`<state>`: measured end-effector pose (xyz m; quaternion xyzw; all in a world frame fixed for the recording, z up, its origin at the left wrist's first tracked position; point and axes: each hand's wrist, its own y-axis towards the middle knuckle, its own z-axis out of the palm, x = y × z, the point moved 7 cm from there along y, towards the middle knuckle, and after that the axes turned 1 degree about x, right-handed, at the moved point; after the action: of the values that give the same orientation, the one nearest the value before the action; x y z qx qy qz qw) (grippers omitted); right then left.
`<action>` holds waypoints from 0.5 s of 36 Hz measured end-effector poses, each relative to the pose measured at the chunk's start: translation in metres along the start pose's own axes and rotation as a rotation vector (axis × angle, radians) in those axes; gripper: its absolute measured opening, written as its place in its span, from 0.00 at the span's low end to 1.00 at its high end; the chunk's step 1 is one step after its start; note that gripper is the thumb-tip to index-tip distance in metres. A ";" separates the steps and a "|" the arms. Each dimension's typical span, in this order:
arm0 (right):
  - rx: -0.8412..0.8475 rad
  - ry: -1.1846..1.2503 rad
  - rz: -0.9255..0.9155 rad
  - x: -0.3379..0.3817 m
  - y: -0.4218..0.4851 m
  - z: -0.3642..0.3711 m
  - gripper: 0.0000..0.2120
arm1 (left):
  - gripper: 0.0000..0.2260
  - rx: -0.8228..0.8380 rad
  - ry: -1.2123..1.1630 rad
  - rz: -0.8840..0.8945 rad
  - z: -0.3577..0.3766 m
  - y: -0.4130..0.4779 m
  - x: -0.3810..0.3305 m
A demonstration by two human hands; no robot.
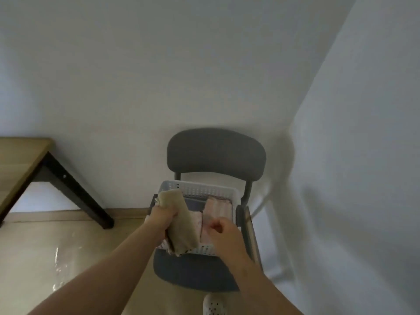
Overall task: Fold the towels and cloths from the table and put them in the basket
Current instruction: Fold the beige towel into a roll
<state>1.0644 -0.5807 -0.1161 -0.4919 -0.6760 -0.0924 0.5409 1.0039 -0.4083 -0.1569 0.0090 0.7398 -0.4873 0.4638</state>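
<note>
A white perforated basket (204, 189) stands on the seat of a grey chair. My left hand (162, 218) grips a folded beige towel (179, 221) and holds it over the basket's left side. Pink folded cloths (219, 209) lie inside the basket on the right, and a pale patterned cloth (196, 223) lies beside them. My right hand (223, 233) hovers over the basket's near right part with fingers curled; the blur hides whether it pinches the pink cloth.
The grey chair (216, 153) stands against the white wall near a corner. A wooden table (20, 160) with black legs is at the left edge. My white shoe (214, 304) shows on the beige floor below.
</note>
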 end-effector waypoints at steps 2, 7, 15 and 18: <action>0.014 -0.015 0.050 -0.013 0.021 -0.002 0.04 | 0.21 -0.011 0.101 0.016 0.004 0.017 -0.009; 0.077 -0.035 0.166 -0.043 0.060 0.004 0.05 | 0.18 -0.019 0.298 0.036 0.010 0.066 -0.017; 0.041 -0.030 0.296 -0.077 0.108 0.019 0.07 | 0.15 0.003 0.242 -0.181 0.014 0.141 0.015; 0.022 -0.029 0.355 -0.085 0.121 0.029 0.08 | 0.14 0.002 0.227 -0.250 0.014 0.161 0.025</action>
<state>1.1327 -0.5492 -0.2469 -0.5989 -0.5870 0.0192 0.5443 1.0742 -0.3452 -0.2907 -0.0277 0.7822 -0.5380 0.3131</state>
